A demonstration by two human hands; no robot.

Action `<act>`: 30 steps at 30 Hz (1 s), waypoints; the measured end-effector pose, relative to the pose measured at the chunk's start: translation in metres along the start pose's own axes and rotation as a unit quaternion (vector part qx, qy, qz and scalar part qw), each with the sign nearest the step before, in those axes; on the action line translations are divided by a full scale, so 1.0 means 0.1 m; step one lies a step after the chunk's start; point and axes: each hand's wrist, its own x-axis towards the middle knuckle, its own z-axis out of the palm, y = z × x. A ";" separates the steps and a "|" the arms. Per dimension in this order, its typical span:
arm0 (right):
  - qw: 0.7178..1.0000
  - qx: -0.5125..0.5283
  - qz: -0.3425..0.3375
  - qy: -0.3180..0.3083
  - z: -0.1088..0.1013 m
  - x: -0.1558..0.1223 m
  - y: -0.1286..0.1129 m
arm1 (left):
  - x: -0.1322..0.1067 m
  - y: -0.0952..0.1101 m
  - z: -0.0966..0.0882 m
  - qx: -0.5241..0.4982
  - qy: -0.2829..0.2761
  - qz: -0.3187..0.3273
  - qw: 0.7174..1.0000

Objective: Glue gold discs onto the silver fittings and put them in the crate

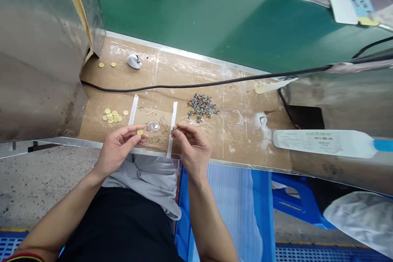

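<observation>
Thumb and forefinger of the left hand pinched a gold disc by its edge over the near rim of the cardboard mat. The right hand pinched a tiny metal piece, too small to make out, at three o'clock from the disc. The two lay near each other, apparently apart. Between them, on the mat, sat a clear round dish, flanked by two white strips. More loose discs lay at ten o'clock from the left hand, and a heap of blue-and-gold charms at one o'clock from the right.

Joining such small parts probably went best with both wrists braced on the mat's edge, the disc held flat and steady, and the piece brought in slowly from three o'clock over the mat, so that a slip dropped it on cardboard rather than into the lap.
</observation>
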 end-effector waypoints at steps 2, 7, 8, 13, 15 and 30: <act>0.999 -0.009 -0.034 0.000 0.08 0.00 -0.04 | 0.01 -0.01 0.00 0.002 0.001 0.002 1.000; 0.992 -0.055 -0.115 -0.012 0.18 0.03 -0.13 | 0.03 0.00 -0.01 0.009 -0.002 0.004 1.000; 0.991 -0.061 -0.122 -0.014 0.19 0.04 -0.14 | 0.03 0.01 -0.01 0.009 -0.009 0.003 1.000; 0.982 -0.082 -0.166 -0.030 0.21 0.03 -0.13 | 0.03 0.04 -0.01 -0.001 -0.036 0.009 0.999; 0.977 -0.110 -0.182 -0.031 0.21 0.02 -0.11 | 0.02 0.05 -0.01 0.008 -0.043 0.019 0.999; 0.948 -0.205 -0.245 0.005 0.24 -0.05 -0.11 | -0.02 0.04 -0.03 0.058 -0.048 0.047 0.996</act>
